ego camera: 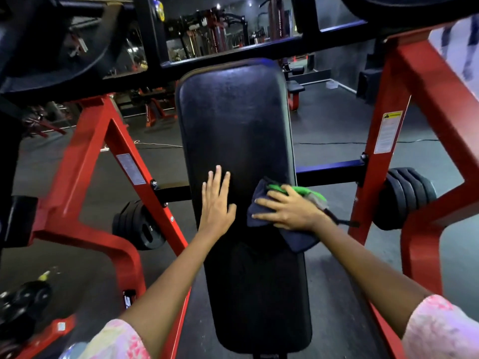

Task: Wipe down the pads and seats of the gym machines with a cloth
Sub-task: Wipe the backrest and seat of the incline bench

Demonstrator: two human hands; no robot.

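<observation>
A long black padded bench [236,130] runs up the middle of the view, inside a red machine frame. My left hand [216,203] lies flat on the pad with straight fingers, just left of centre. My right hand [287,209] presses a dark blue cloth [259,200] against the pad's right edge, fingers spread over it. A green and grey piece [308,193] shows under that hand, and part of the cloth hangs off the pad's side.
Red frame legs [116,161] [383,141] stand left and right of the bench. Black weight plates [137,224] [407,195] sit on pegs on both sides. A black crossbar [233,51] spans above the pad's top. More machines stand on the dark floor behind.
</observation>
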